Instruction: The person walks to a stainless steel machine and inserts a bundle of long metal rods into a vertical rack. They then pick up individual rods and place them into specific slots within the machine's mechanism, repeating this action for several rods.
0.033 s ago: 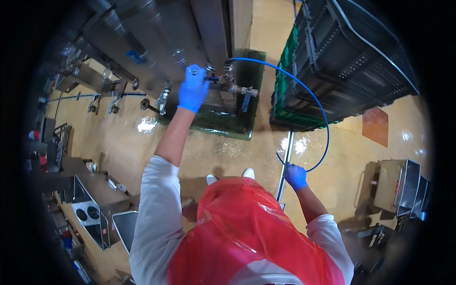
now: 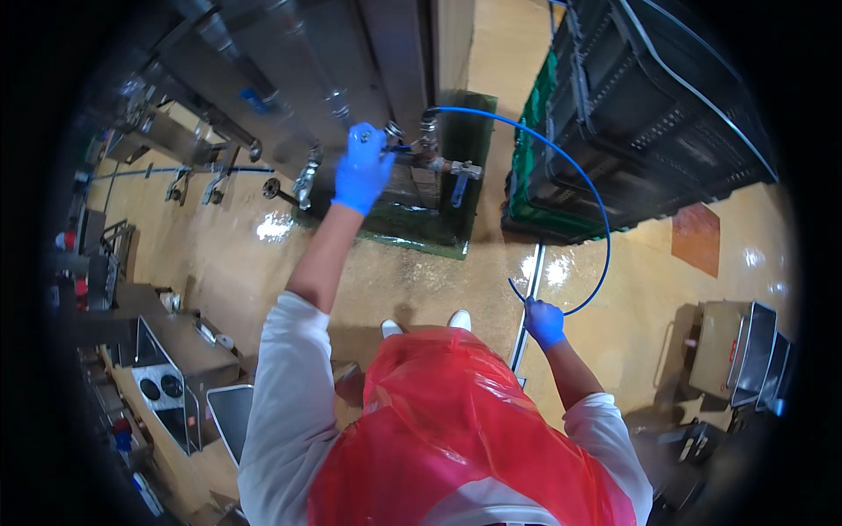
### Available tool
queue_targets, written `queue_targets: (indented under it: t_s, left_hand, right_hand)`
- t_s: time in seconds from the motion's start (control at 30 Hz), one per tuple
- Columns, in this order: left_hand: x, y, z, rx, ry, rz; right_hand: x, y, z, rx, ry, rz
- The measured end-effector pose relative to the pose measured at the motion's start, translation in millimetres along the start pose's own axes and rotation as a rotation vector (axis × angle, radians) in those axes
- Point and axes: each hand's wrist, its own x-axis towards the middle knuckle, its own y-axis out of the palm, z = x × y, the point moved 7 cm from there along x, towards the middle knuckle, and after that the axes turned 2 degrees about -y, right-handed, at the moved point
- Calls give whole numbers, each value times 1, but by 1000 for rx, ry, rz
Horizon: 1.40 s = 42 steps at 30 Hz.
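Note:
My right hand (image 2: 545, 323), in a blue glove, is closed around a thin blue hose (image 2: 605, 210) near its free end. That end sticks out past my fist, up and to the left. The hose arcs from a metal pipe fitting (image 2: 429, 130) to my hand. My left hand (image 2: 361, 175), also gloved in blue, is raised at the piping on the metal equipment (image 2: 395, 61). Its fingers look closed, with a small metal piece at their tips; what they hold is mostly hidden. Right of it are a brass and steel valve (image 2: 438, 165) and a blue lever (image 2: 459, 190).
Stacked black crates (image 2: 649, 114) with a green one (image 2: 529, 193) stand at the right. Beneath the piping is a dark green wet mat (image 2: 465, 228). A drain channel (image 2: 528, 324) crosses the shiny floor. Metal carts and counters (image 2: 175, 351) stand at the left, a steel box (image 2: 724, 351) at the right.
The view has shifted very slightly. Both hands stay in nearly the same places, the right one still on the hose.

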Motion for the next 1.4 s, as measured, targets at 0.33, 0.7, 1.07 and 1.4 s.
queue_targets:
  t_s: [0.33,0.7,1.07,1.4]
  left_hand:
    - [-220,27,33,-879,-698,241]
    - [-224,-62,171,-577,-431,117]
    - [-192,-115,224,-1907,-899,651]
    - [-205,-112,257,-1506,-813,646]
  right_hand:
    - [142,-90,270,1479,-290,242]
    - [185,-92,464,1526,-336,298]
    - [215,-122,512,1330,-455,556]
    - [232,-136,521,1040,-321,75]
